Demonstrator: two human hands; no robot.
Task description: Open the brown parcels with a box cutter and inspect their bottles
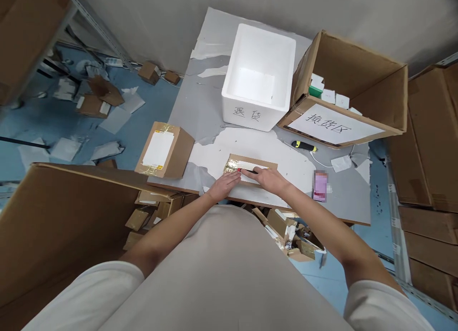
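In front of me a small cardboard box [271,166] lies on the table, with clear tape at its left end and a white label on top. My right hand [268,178] is closed around a slim black tool with a red tip, apparently a utility knife [246,170]. Its red tip is over the taped end of the box. My left hand [224,185] lies at the box's near left corner, fingers stretched out and flat, holding nothing. My hands partly cover the box, and the blade cannot be made out.
A taped carton [175,152] stands at the table's left edge. Behind are a white foam box [250,112] and a large carton [358,130] with small boxes inside. A black-yellow tool [304,146] and a phone [320,185] lie right. An open carton [82,226] rises left.
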